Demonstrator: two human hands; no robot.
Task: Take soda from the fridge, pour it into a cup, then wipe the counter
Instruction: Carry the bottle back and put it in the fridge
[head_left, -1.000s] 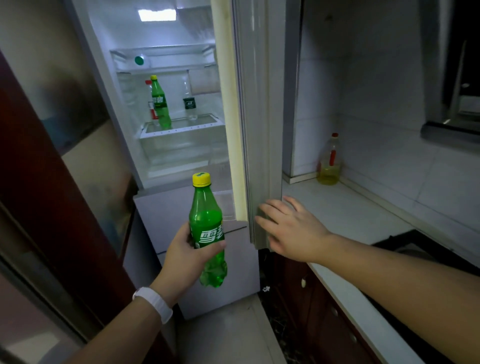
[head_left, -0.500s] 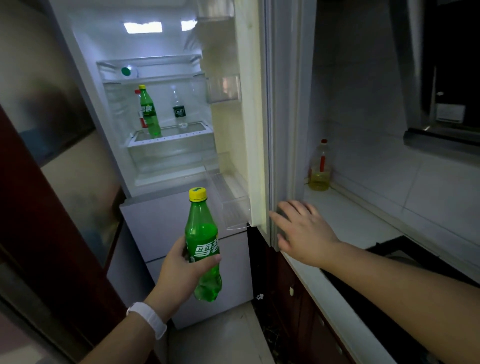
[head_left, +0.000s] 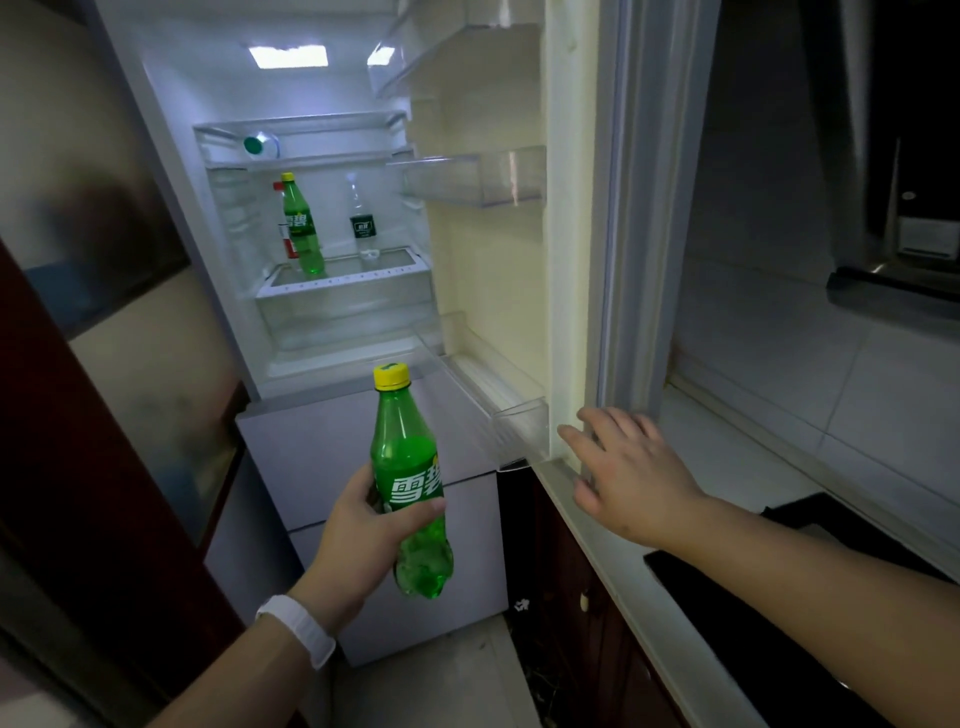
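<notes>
**Head view: soda out, fridge door wide open**

Head view shows the left hand (head_left: 363, 525) with fingers curled round the label of a green soda bottle (head_left: 410, 483), yellow cap on, held upright in front of the lower fridge drawers, presumably so it travels steady; the right hand (head_left: 621, 467) has its fingers straight and slightly spread, at the lower edge of the open fridge door (head_left: 571, 260), though contact is hard to confirm; my guess is that it is placed there to swing the door shut; inside, a second green bottle (head_left: 301, 228) and a clear water bottle (head_left: 362, 218) stand on a shelf; the white counter (head_left: 727, 452) runs along the right, no cup visible, so pouring and wiping remain ahead.
</notes>
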